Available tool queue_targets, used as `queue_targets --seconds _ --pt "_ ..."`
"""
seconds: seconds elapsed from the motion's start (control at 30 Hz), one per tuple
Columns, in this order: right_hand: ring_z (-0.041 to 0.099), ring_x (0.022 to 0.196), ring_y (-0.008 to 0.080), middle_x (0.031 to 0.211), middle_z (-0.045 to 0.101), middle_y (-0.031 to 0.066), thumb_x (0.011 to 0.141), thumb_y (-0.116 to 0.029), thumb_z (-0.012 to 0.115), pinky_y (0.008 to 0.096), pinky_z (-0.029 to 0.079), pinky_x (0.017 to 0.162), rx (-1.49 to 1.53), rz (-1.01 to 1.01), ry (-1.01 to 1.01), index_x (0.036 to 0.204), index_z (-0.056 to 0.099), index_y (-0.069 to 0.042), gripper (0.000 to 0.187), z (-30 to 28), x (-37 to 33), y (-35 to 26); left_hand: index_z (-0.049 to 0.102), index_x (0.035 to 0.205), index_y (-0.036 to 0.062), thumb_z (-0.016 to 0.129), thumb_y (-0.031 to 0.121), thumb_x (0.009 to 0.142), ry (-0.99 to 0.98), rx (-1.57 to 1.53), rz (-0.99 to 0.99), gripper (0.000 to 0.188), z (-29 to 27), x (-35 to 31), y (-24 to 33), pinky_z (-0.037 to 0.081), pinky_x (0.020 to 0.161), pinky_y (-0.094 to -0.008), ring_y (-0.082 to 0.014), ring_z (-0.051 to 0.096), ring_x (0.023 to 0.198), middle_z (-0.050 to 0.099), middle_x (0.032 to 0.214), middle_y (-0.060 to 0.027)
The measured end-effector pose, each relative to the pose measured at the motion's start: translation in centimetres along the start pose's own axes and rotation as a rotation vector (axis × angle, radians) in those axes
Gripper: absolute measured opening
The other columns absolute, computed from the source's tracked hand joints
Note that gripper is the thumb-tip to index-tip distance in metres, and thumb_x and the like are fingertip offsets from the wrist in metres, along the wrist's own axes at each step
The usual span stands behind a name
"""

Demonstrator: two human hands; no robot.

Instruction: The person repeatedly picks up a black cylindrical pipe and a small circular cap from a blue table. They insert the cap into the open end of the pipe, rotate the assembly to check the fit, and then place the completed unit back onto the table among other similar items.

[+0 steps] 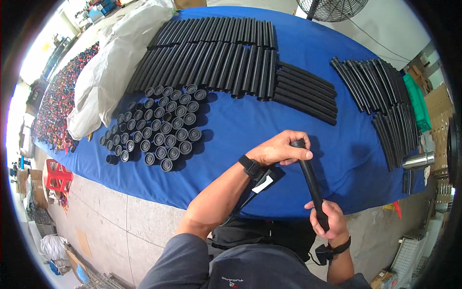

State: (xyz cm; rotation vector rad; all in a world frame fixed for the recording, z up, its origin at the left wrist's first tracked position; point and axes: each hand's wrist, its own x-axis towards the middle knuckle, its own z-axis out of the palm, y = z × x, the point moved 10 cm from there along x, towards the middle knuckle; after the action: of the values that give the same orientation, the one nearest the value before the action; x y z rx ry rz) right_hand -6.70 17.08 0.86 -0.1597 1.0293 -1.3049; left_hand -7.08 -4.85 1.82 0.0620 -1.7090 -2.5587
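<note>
A black tube [312,182] slants between my two hands above the front edge of the blue-covered table [231,125]. My left hand [277,149] is closed around its upper end, with the thumb near the rim. Lower down, the fingers of my right hand [334,221] wrap the bottom end. To the left of my left hand, many round black caps with ringed faces [166,127] stand in a cluster. Beyond them, long black tubes [207,62] lie side by side in two rows, next to several rough-surfaced black tubes [308,94].
At the right lie slimmer black tubes [375,86], a green crate [417,103] and a shiny metal cylinder [418,160]. A white plastic sheet [108,67] borders a heap of small colourful pieces [62,98] at the left. A red stool [58,176] stands on the floor; a fan [332,8] is behind.
</note>
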Motion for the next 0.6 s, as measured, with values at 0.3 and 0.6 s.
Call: queue_targets --seconds 0.3,0.6 --pt "0.063 0.054 0.0142 0.096 0.072 0.0192 0.113 -0.04 0.036 0.0255 0.051 0.047 -0.076 0.108 -0.159 0.144 0.049 0.001 0.053 0.0 -0.4 -1.0 0.062 0.095 0.0049 0.078 0.026 0.09 0.05 0.041 0.008 0.027 0.4 0.8 0.5 0.031 0.044 -0.0227 -0.005 0.045 0.051 0.052 0.067 0.0019" --pt "0.066 0.083 0.0372 0.091 0.067 0.0161 0.099 -0.027 0.069 0.0427 0.051 0.071 -1.348 -0.539 0.415 0.113 0.062 0.0 0.032 -1.3 -1.9 -8.1 0.062 0.098 0.0047 0.081 0.018 0.087 0.121 0.068 -0.086 0.026 0.6 1.3 -0.7 0.041 0.049 -0.0227 -0.0068 0.051 0.056 0.059 0.072 0.0002"
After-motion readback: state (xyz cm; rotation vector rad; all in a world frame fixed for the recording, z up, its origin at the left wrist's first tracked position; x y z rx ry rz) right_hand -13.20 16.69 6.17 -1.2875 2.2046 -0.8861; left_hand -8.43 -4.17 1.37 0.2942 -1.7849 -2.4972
